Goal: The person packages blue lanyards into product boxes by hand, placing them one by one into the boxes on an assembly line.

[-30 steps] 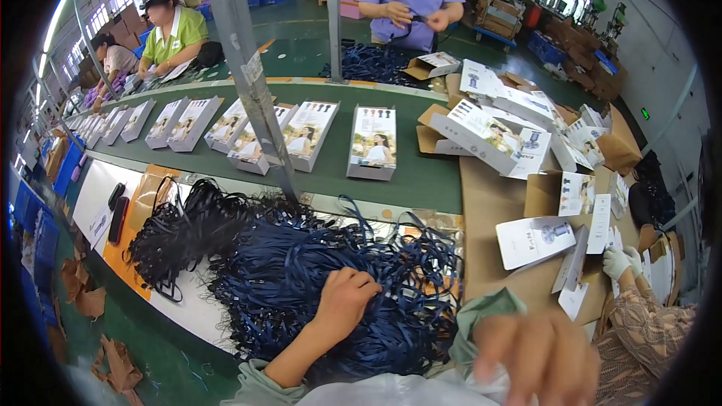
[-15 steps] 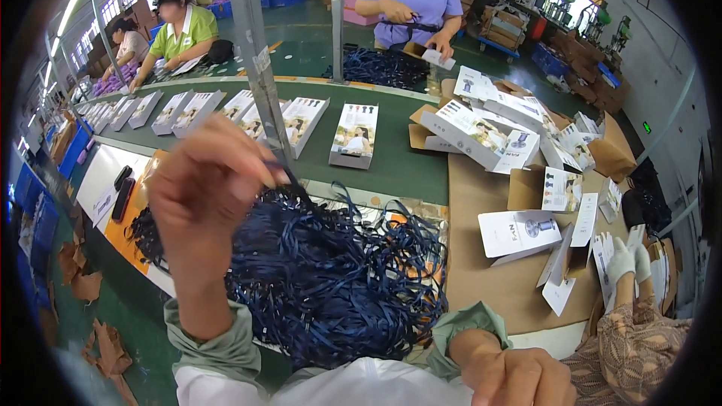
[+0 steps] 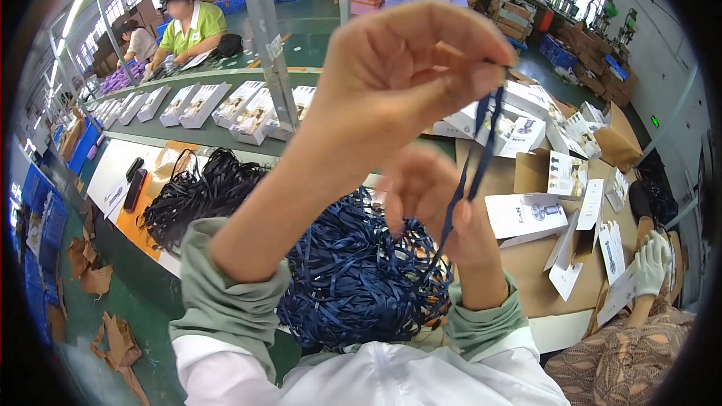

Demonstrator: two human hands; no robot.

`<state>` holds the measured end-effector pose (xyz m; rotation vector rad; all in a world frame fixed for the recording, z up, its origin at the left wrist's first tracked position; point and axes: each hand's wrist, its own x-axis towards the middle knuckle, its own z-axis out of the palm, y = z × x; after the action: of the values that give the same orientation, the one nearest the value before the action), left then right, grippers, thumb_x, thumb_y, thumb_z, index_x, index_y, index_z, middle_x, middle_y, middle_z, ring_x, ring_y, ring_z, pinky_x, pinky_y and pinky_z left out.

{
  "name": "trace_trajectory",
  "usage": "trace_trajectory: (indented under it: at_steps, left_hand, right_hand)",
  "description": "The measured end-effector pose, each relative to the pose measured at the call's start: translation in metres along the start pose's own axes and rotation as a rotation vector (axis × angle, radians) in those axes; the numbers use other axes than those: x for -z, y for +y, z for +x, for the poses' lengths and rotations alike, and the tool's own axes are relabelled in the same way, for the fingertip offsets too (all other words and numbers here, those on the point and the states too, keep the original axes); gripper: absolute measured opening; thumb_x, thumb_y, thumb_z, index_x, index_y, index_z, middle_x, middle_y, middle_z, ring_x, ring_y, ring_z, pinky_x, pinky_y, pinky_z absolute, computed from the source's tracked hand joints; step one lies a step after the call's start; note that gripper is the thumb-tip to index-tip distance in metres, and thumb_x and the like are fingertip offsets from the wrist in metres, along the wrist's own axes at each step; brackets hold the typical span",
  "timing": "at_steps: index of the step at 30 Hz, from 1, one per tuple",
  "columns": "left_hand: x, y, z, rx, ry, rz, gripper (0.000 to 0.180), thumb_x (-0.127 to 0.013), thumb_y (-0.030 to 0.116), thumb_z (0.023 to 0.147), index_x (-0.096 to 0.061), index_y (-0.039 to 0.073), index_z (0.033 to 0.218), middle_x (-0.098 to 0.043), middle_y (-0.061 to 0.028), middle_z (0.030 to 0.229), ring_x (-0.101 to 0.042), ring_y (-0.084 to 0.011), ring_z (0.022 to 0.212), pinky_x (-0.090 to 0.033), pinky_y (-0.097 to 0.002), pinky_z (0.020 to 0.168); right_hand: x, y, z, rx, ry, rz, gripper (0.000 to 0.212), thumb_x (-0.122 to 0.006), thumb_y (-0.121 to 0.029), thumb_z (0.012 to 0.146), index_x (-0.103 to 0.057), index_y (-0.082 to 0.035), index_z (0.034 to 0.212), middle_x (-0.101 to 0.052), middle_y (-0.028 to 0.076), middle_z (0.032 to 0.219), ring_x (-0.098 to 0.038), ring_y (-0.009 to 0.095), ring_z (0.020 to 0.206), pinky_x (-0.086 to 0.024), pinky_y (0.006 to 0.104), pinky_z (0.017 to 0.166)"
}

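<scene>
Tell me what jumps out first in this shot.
The left hand, raised close to the camera at centre, pinches a dark blue strap that hangs down past the right hand just below it. Under both hands, a big heap of blue straps lies at the near table edge, with a pile of black straps to its left. White boxes are scattered at right.
</scene>
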<state>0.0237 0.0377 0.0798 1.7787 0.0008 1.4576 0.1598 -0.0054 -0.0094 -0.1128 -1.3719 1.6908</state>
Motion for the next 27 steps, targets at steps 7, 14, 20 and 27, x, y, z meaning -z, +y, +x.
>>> trace_trajectory:
  at_steps: [7,14,20,27]
  left_hand:
    - [0.041,-0.068,-0.101,0.544,0.44,0.275,0.012,-0.06,0.0,0.079,-0.061,0.002,0.091,-0.062,-0.0008,0.088,-0.058,-0.0076,0.082,-0.047,-0.0217,0.076]
    - [-0.059,-0.158,-0.184,0.928,-0.057,-0.069,0.012,-0.063,0.004,0.08,-0.059,0.003,0.091,-0.062,-0.0012,0.084,-0.06,-0.0077,0.077,-0.049,-0.0226,0.072]
    - [-0.108,-0.197,-0.152,0.676,-0.091,0.539,0.051,-0.067,0.005,0.071,-0.046,0.006,0.118,-0.051,-0.0115,0.114,-0.053,-0.0218,0.103,-0.045,-0.0324,0.085]
    - [-0.144,-0.262,-0.149,0.219,-0.38,0.929,0.054,-0.069,0.006,0.064,-0.052,0.011,0.115,-0.05,-0.0147,0.12,-0.047,-0.0333,0.113,-0.037,-0.0392,0.094]
  right_hand:
    - [0.041,-0.008,-0.096,0.217,0.585,-0.588,0.033,-0.051,-0.031,0.09,-0.052,-0.003,0.073,-0.055,0.013,0.087,-0.052,0.013,0.071,-0.044,0.0302,0.073]
    - [0.065,-0.046,-0.108,0.373,0.51,-0.049,0.019,-0.046,-0.024,0.094,-0.044,-0.011,0.08,-0.046,0.001,0.075,-0.048,0.011,0.063,-0.044,0.0319,0.075]
    - [0.089,-0.094,-0.142,0.39,0.619,0.101,0.017,-0.036,-0.021,0.098,-0.043,-0.01,0.087,-0.033,-0.005,0.062,-0.025,0.002,0.047,-0.026,0.0169,0.044]
    - [0.08,-0.099,-0.178,0.394,0.682,0.004,0.022,-0.035,-0.026,0.098,-0.044,-0.01,0.085,-0.033,-0.005,0.06,-0.024,0.002,0.045,-0.025,0.016,0.043]
